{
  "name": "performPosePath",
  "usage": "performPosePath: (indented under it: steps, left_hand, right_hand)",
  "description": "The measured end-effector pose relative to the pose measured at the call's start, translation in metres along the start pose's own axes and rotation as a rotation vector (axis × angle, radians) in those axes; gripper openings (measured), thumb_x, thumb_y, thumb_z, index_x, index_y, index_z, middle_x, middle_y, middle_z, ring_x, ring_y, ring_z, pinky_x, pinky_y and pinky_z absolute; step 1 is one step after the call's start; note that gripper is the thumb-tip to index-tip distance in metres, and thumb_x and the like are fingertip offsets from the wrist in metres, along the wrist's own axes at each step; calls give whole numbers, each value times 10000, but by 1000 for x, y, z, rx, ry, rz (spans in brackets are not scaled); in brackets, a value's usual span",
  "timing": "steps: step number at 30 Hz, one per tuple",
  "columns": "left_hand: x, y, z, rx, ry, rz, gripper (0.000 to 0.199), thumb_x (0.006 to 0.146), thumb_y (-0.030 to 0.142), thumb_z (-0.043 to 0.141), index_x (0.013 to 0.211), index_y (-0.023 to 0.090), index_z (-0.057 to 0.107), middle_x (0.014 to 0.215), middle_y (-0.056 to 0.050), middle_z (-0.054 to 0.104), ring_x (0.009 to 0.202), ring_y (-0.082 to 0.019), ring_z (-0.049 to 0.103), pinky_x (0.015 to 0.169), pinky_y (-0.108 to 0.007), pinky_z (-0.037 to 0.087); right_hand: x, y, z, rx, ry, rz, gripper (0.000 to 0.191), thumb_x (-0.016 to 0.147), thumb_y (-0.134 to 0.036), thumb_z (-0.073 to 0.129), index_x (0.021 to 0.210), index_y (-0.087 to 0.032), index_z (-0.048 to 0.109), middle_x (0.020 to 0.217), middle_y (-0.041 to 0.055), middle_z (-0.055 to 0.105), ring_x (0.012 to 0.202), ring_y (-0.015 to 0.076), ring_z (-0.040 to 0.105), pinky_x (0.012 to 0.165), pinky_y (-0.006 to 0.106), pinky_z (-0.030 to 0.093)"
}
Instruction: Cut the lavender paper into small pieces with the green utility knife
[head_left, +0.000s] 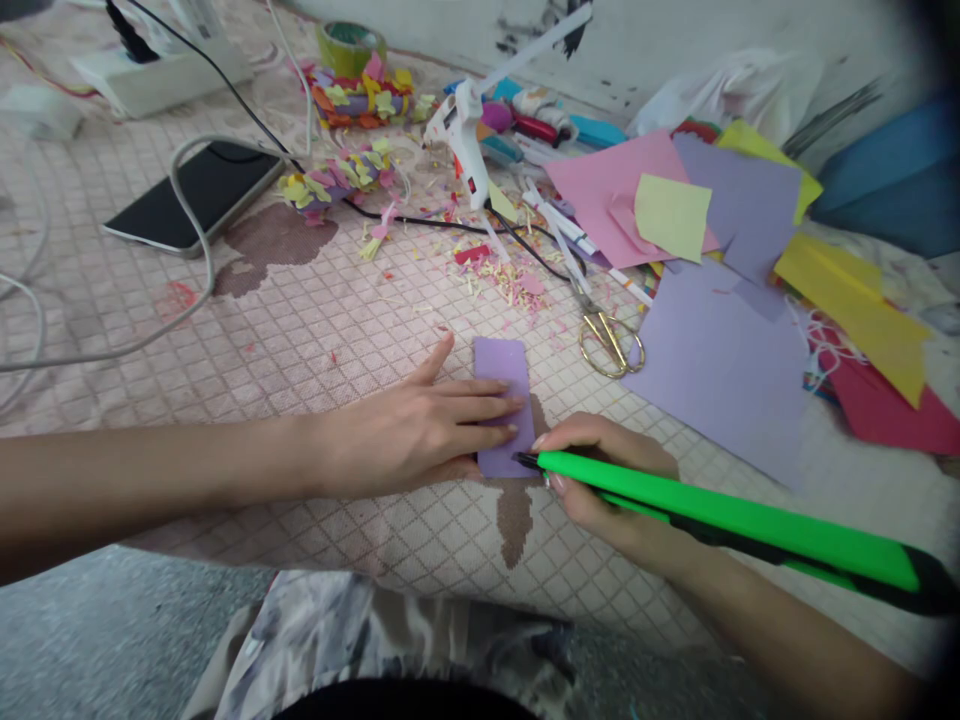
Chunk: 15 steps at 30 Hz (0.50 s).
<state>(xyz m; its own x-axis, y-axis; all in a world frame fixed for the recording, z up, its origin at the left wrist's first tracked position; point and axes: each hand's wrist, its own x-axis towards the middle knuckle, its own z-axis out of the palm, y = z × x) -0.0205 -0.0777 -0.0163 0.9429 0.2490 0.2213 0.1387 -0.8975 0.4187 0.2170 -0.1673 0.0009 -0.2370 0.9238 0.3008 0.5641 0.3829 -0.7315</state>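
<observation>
Lilac paper strip point(502, 365) lies under the flat, spread fingers point(487, 405) of the left hand point(405, 435), its edge just beside the tip of a green utility knife point(720, 525) gripped in the right hand point(611, 445).

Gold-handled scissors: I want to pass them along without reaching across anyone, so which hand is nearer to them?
Right. The right hand, gripping a green box cutter, is just nearer the viewer than the gold-handled scissors. The left hand, pressing a purple paper strip, lies farther away, to their left.

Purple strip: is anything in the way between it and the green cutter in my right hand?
Nothing visible is. The green cutter, held in the right hand, has its black tip at the lower edge of the purple strip. The left hand presses on the strip above the tip, not between them.
</observation>
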Motion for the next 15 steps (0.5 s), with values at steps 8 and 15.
performPosePath:
  steps: [8, 15]
  left_hand:
    - [-1, 0, 2, -3, 4, -1, 346, 1080, 330, 485, 1375, 181, 588, 1552, -121, 499, 1478, -259, 433, 1249, -576, -141]
    - [0, 0, 1, 17, 7, 7, 356, 1091, 338, 452, 1368, 166, 593, 1552, -117, 502, 1480, -257, 428, 1254, -543, -148]
  right_hand:
    - [0, 1, 1, 3, 0, 0, 165, 842, -112, 605, 905, -253, 666, 751, -33, 716, 603, 108, 661, 552, 230, 515]
    - [3, 0, -1, 5, -39, -61, 185, 836, -100, 591, 921, -243, 670, 744, -22, 713, 607, 112, 674, 559, 232, 526]
